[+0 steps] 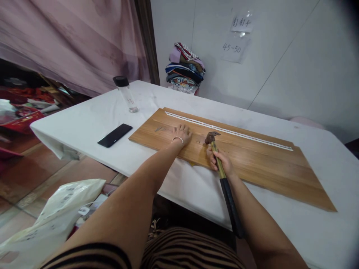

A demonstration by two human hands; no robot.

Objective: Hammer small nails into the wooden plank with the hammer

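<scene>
A claw hammer is in my right hand, which grips the handle just under the rusty head. The head is over the wooden board, and the black grip points back toward me. My left hand rests palm down on the board, its fingers stretched out. Several thin nails lie in a small heap left of that hand. Small dark marks show on the board between my hands. A white measuring strip runs along the board's far side.
A black phone and a clear bottle with a dark lid stand or lie on the white-covered table at left. Folded clothes are piled by the wall. A plastic bag sits low at left.
</scene>
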